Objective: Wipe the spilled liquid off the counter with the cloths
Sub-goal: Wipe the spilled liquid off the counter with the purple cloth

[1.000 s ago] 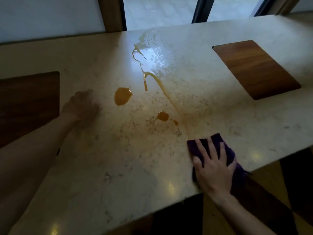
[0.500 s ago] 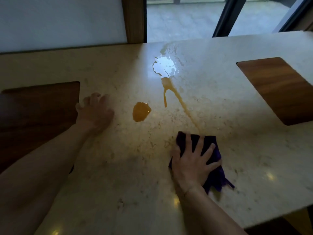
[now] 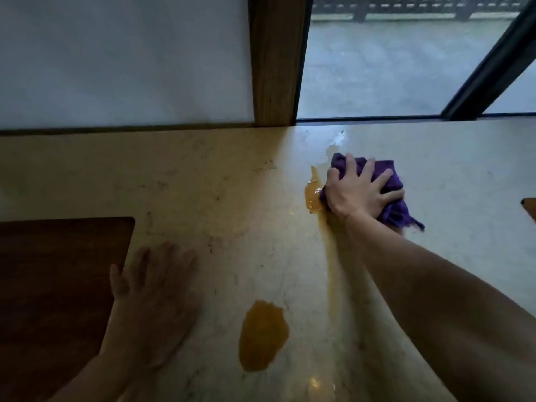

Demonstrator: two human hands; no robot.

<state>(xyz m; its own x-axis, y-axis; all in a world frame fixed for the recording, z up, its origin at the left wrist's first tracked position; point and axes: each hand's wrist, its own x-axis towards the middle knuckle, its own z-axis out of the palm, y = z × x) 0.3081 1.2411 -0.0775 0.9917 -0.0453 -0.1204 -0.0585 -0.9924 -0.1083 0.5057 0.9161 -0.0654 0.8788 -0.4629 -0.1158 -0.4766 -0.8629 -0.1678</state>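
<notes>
Now one crumpled purple cloth (image 3: pixel 388 181) is lying under the gripping right hand (image 3: pixel 358 192), two orange puddles (image 3: pixel 262 335) showing, left hand (image 3: pixel 150 309) resting spread flat.

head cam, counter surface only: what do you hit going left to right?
Dark wood inlay → left hand flat on the counter → orange puddle → right hand pressing the purple cloth → second wood inlay at the frame edge.

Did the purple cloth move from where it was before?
Yes. The purple cloth went away from the counter's near edge, past the round orange puddle, toward the window.
</notes>
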